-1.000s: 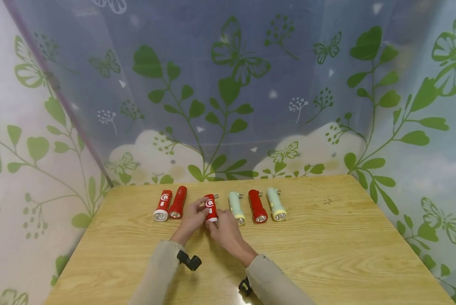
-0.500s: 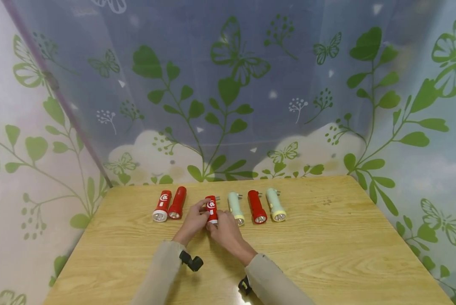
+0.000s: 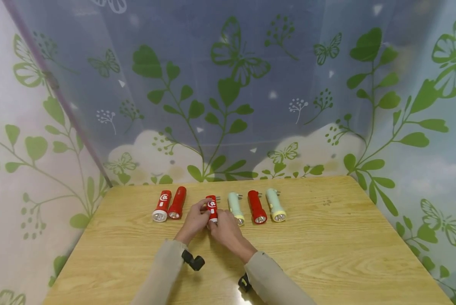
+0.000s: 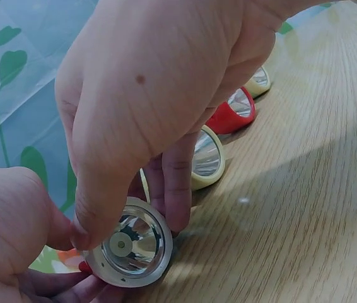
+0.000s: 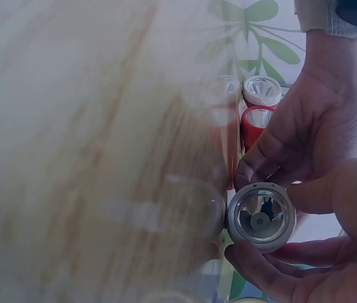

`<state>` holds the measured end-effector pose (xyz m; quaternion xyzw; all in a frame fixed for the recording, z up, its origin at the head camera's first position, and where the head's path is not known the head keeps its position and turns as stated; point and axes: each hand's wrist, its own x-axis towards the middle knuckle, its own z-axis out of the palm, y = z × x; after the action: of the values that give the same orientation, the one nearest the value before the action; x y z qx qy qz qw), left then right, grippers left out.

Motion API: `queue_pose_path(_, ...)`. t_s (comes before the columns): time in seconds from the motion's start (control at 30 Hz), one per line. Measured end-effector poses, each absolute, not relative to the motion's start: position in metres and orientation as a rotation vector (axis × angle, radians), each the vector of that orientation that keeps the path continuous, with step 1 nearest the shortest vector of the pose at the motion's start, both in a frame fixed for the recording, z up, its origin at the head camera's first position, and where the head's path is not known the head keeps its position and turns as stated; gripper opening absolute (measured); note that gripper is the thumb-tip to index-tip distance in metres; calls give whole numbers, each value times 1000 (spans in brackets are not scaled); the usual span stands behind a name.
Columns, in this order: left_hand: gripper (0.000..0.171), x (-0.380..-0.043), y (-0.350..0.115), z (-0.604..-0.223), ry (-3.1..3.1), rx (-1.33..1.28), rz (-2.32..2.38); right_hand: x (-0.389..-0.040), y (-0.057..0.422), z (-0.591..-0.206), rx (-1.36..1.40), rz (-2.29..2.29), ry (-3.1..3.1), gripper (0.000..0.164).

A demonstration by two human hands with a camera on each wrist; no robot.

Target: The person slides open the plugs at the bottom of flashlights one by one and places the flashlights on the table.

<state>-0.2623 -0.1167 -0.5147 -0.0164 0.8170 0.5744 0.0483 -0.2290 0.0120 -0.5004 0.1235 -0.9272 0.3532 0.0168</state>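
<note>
A red flashlight (image 3: 212,206) with a white head and white print lies between both hands at the middle of the row. My left hand (image 3: 195,218) grips its body from the left, thumb and fingers around it. From the right, my right hand (image 3: 228,228) holds the flashlight near its lens end. The left wrist view shows the flashlight's lens (image 4: 137,246) facing the camera, fingers of both hands around its rim. Metal plug prongs stick out at its far right end. Just right of my right hand lies a mint flashlight (image 3: 234,205), partly covered by the fingers.
To the left lie a red-and-white flashlight (image 3: 162,205) and a plain red flashlight (image 3: 178,202). Another red flashlight (image 3: 257,206) and a mint flashlight (image 3: 276,205) lie to the right. The wooden table (image 3: 327,245) meets a leaf-printed curtain (image 3: 228,97) at the back.
The held flashlight and my left hand have shifted slightly right. My right hand keeps nearly the same place, and the other flashlights lie as before.
</note>
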Motion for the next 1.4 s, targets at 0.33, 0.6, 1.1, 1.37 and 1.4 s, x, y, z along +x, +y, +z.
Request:
queue_pose_path(0.33,44,-263,-114,-516,2569,-22,1691,-230,13,-499,402,1114,-2897,19)
queue_pose_path(0.6,42,-263,-112,-516,2577,-15,1695,-229,16,-498,420,1091,-2917,24)
queue_pose_path(1.1,38,-264,-109,-517,2557,-42,1710,-229,16,-496,501,1068,-2909,17)
queue_pose_path(1.37,35,-263,-110,-518,2578,-38,1722,-228,17,-491,497,1042,-2914,20)
queue_pose_path(1.4,35,-263,-110,-518,2583,-37,1717,-228,17,-490,490,1053,-2917,20)
